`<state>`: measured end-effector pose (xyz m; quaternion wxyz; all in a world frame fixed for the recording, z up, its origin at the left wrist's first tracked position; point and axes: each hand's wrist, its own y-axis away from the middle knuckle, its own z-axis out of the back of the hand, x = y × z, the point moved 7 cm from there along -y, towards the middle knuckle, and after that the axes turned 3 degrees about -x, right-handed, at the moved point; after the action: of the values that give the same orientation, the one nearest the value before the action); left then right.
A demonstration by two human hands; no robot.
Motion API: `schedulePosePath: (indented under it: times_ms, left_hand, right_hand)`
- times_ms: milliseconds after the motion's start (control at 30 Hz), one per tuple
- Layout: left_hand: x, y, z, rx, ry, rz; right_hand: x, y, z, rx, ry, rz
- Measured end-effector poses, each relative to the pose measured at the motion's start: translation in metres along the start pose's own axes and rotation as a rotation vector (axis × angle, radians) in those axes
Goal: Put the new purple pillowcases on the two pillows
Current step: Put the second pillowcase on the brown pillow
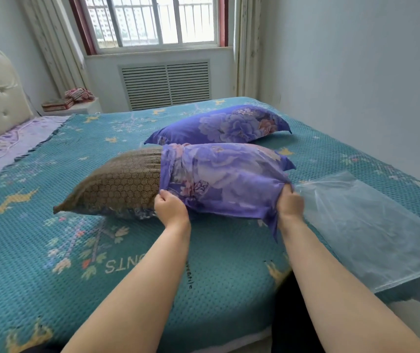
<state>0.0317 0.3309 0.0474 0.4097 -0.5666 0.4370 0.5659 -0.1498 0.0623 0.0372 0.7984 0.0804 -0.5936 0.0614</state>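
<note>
Both hands work the near pillow: our left hand [172,208] pinches the purple pillowcase [224,177] at its open edge, our right hand [290,202] grips its closed end, the brown pillow [117,186] lying left-to-right across the bed [51,250], half-covered.

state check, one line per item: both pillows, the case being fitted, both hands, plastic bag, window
Far pillow: fully inside its purple pillowcase, lying flat on the bed.
Near pillow: about half covered, brown end still bare.
Near pillowcase: partway on, open edge bunched at the pillow's middle.
Left hand: grips the case's open edge.
Right hand: grips the case's closed end.
Plastic bag: empty, flat on the bed.
Window: appears closed.
</note>
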Motion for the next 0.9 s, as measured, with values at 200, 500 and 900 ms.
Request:
schedulePosePath:
  times_ms: [200,500,900]
  left_hand:
    - [-0.053,-0.056,0.075,-0.06,-0.214,-0.334]
    - [-0.021,-0.056,0.106,0.049,-0.377,-0.455]
    - [-0.05,-0.045,0.041,0.275,-1.165,-0.814]
  right_hand:
    - [-0.005,-0.028,0.055,-0.139,0.094,-0.014]
    - [-0.022,-0.009,0.059,-0.077,0.164,0.048]
    - [0.025,0.078,0.004,-0.05,0.738,0.648]
